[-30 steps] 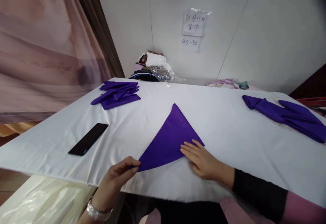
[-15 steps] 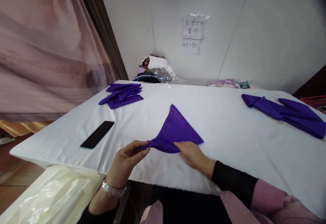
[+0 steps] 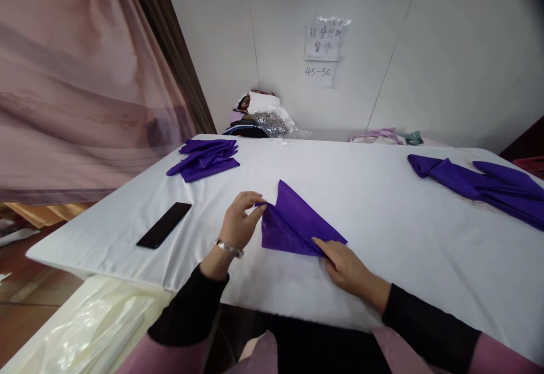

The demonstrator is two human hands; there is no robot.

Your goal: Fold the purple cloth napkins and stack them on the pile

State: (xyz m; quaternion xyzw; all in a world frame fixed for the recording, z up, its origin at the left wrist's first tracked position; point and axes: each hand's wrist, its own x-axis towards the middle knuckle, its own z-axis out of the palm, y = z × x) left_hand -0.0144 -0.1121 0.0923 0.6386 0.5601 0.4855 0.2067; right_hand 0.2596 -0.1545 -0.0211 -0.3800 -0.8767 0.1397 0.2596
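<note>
A purple cloth napkin (image 3: 300,218) lies partly folded on the white tablecloth in front of me, with a pointed corner toward the back. My left hand (image 3: 243,218) pinches one corner of it between thumb and fingertips, lifted at the napkin's left side. At the lower right, my right hand (image 3: 346,263) grips the napkin's edge, its index finger pressed along the fold; its thumb is mostly hidden. A diagonal crease runs between the two hands.
More purple cloths lie bunched at the back left (image 3: 206,158) and loosely folded at the right (image 3: 480,184). A black phone (image 3: 165,225) rests on the left part of the table. Plastic-wrapped fabrics (image 3: 263,116) stand behind the table by the wall.
My left hand has moved up and to the right with the napkin's corner, folding it over. My right hand has shifted slightly right and down along the edge.
</note>
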